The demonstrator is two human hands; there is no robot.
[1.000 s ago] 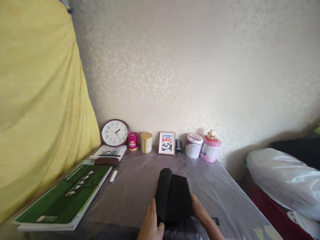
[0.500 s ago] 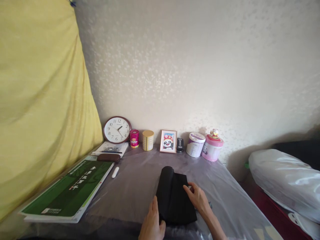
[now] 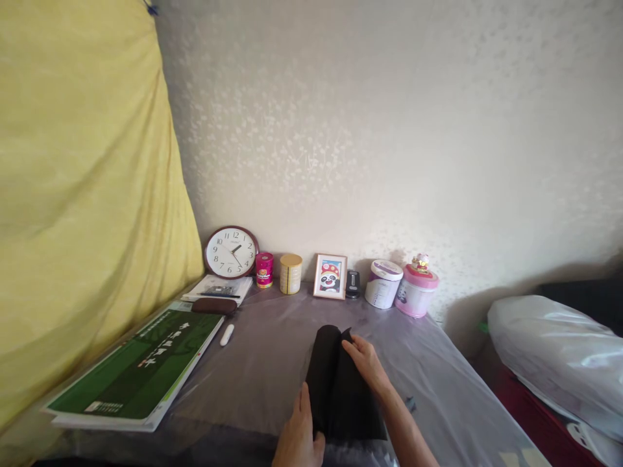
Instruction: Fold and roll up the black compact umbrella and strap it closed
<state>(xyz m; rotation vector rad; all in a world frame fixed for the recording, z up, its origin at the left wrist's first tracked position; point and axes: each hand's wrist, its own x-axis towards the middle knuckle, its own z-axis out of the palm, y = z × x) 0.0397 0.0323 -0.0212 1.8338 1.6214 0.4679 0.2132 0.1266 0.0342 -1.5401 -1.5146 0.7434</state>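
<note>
A black, cloth-like bundle [image 3: 322, 373] lies near the table's front edge, with a thick rounded roll on its left and a thinner flap on its right. My left hand [image 3: 300, 431] is closed on the roll's lower left side, thumb at the bottom edge. Between thumb and fingers, my right hand [image 3: 365, 363] pinches the flap's upper edge, which is raised and bent toward the roll. Whatever may be inside the bundle is hidden. A small dark item [image 3: 410, 403], too small to name, lies to the right of my right forearm.
Along the wall stand a clock [image 3: 232, 253], a pink can [image 3: 264, 270], a yellow-lidded can [image 3: 291, 275], a framed panda picture [image 3: 330, 277] and two tubs [image 3: 384, 285]. At left lie a green book [image 3: 131, 370], a brown case [image 3: 214, 306] and a white stick-like object [image 3: 226, 335].
My right hand has moved up and left, lifting the flap from lying flat and folding it toward the roll. My left hand keeps its hold. The view has shifted slightly.
</note>
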